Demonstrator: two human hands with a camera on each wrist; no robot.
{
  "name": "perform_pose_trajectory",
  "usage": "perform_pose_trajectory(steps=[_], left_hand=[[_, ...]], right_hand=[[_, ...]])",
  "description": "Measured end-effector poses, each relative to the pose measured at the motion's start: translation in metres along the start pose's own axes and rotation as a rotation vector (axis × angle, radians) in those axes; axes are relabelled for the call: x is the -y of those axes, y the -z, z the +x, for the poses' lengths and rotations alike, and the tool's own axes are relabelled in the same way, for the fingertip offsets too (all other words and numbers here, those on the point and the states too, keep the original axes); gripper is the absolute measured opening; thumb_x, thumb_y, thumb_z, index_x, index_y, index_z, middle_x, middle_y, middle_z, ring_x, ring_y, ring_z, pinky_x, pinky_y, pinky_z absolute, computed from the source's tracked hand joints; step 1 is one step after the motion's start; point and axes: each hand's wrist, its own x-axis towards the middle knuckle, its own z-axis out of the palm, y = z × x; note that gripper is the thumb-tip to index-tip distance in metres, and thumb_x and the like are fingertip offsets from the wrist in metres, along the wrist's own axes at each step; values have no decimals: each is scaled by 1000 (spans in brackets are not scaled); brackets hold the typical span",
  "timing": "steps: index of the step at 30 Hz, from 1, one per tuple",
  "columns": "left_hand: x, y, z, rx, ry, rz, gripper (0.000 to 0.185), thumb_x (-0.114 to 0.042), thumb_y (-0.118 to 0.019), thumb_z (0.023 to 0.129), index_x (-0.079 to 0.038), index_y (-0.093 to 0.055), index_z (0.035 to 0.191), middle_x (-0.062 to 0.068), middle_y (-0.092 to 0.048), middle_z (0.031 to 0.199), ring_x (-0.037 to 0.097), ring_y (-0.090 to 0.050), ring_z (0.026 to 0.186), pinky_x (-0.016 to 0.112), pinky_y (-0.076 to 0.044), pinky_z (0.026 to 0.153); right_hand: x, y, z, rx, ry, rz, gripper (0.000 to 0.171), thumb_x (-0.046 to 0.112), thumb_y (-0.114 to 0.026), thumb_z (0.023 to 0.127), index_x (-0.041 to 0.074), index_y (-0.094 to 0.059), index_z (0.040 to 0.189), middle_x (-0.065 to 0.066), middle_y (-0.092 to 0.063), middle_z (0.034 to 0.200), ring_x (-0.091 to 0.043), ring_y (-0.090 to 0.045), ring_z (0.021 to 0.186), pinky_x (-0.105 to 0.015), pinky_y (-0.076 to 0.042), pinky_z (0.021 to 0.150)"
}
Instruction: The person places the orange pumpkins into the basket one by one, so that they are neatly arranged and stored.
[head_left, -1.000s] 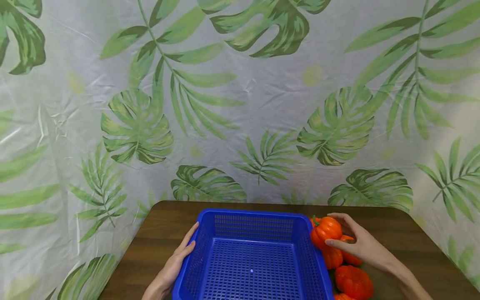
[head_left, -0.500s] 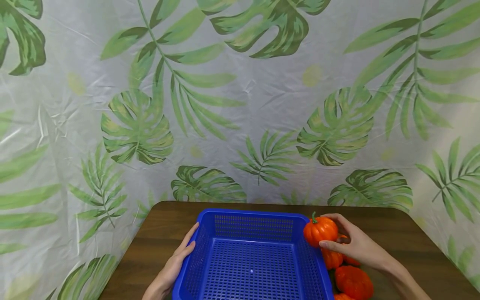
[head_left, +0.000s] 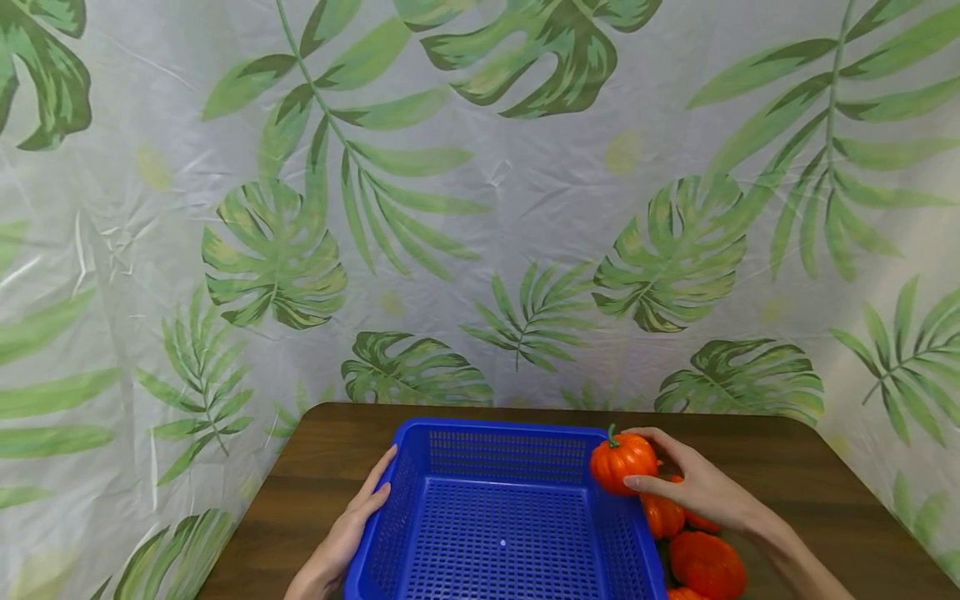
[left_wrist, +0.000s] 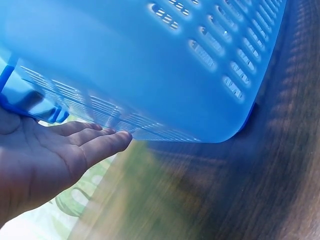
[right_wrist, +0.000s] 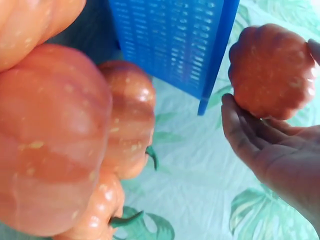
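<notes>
My right hand (head_left: 693,479) grips a small orange pumpkin (head_left: 622,464) with a green stem, thumb on the near side and fingers behind. In the head view the pumpkin overlaps the right rim of a blue plastic basket (head_left: 510,425). The right wrist view shows the pumpkin's ribbed underside (right_wrist: 272,72) above the fingers. At the basket's left side my left hand (head_left: 341,533) lies with its fingers straight along the outer wall. In the left wrist view the fingertips (left_wrist: 117,142) of that hand touch the perforated side. The basket's visible floor holds no pumpkin.
Several more orange pumpkins (head_left: 708,565) are heaped on the dark wooden table (head_left: 817,492), close against the basket's right side. A leaf-patterned plastic sheet (head_left: 480,208) hangs behind the table's far edge.
My right hand has carried the pumpkin left, from above the heap to over the basket's right rim. My left hand and the basket have stayed in place.
</notes>
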Motion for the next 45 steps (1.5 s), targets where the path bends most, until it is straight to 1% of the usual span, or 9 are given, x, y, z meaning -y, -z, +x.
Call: perform_pose_trajectory(steps=[6, 9, 13, 20, 27, 31, 34, 39, 45], left_hand=[[0, 0, 0, -9, 2, 9, 61, -35, -20, 116, -28, 14, 166, 14, 13, 174, 0, -41, 140, 23, -43, 109], [0, 0, 0, -6, -4, 3, 61, -34, -20, 116, -27, 14, 166, 14, 13, 174, -1, -42, 139, 24, -43, 109], [1, 0, 0, -3, -1, -4, 61, -34, -19, 116, -27, 15, 166, 15, 12, 174, 3, -44, 139, 26, -45, 109], [0, 1, -1, 4, 5, -8, 62, -34, -20, 116, -28, 16, 166, 17, 12, 173, 10, -47, 139, 32, -47, 109], [0, 1, -1, -2, 9, 1, 62, -35, -21, 116, -28, 14, 166, 18, 10, 173, 12, -46, 139, 33, -47, 109], [1, 1, 0, -3, 1, 4, 62, -34, -21, 116, -27, 14, 166, 17, 11, 174, 8, -44, 140, 30, -45, 109], [2, 1, 0, 4, -10, -1, 62, -33, -20, 116, -26, 15, 166, 16, 13, 174, 4, -43, 140, 29, -44, 111], [1, 0, -1, 5, -12, -4, 62, -33, -20, 116, -27, 16, 166, 15, 15, 174, 3, -43, 139, 29, -44, 111], [-1, -1, -3, -9, 1, 8, 62, -35, -21, 116, -28, 15, 166, 15, 12, 174, 10, -44, 140, 32, -45, 110]], right_hand=[[7, -8, 13, 7, -15, 73, 59, 22, -66, 102, 8, -44, 155, -22, -59, 144, -19, -65, 121, -27, -56, 89], [11, -12, 20, 8, -21, 66, 62, 24, -65, 102, 8, -43, 157, -24, -59, 144, -26, -66, 115, -30, -57, 86], [16, -16, 29, 26, -25, 70, 63, 25, -67, 101, 10, -43, 157, -25, -56, 147, -28, -69, 109, -33, -57, 85], [23, -24, 44, 44, 20, 13, 67, 30, -71, 99, 6, -45, 156, -25, -48, 155, -43, -55, 134, -47, -55, 101], [27, -34, 58, 80, 65, 1, 73, 30, -76, 96, 2, -44, 155, -26, -48, 156, -46, -52, 138, -44, -55, 102], [28, -40, 67, 135, 91, 11, 76, 29, -76, 96, -2, -40, 156, -28, -45, 157, -48, -47, 142, -48, -51, 107], [31, -46, 72, 165, 74, 21, 78, 30, -75, 96, -3, -38, 157, -28, -44, 157, -48, -45, 144, -50, -49, 109], [39, -57, 82, 182, 65, 40, 79, 32, -76, 96, -4, -39, 156, -26, -46, 157, -46, -47, 143, -43, -52, 108], [48, -68, 91, 196, 88, 34, 78, 31, -77, 95, -3, -41, 156, -27, -44, 158, -46, -46, 142, -32, -56, 100]])
